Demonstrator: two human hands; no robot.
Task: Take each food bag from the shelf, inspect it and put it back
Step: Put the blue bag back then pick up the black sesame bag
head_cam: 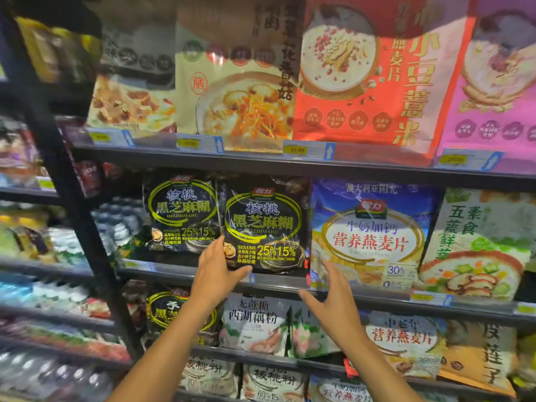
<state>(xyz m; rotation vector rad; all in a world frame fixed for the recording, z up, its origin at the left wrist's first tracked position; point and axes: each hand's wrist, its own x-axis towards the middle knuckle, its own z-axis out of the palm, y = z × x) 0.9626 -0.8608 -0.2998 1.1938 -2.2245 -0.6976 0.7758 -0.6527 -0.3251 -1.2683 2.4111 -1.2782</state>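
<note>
Black sesame bag (262, 227): upright on the middle shelf (278, 281), long axis vertical, just above and ahead of both hands. Left hand (220, 271) nearer, pinching the lower-left corner, thumb across the front, fingers up the left edge. Right hand (327, 294) spread, holding nothing, just beside the lower-right corner, in front of a blue oat bag (374, 236). Likely calls for closing on that side.

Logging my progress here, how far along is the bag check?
Done: unclear, since every bag sits shelved. In hand: the left hand grips the nearer black sesame bag by its lower corner, and the right hand hovers open. Remaining: likely the blue oatmeal bag and neighbours.
</note>
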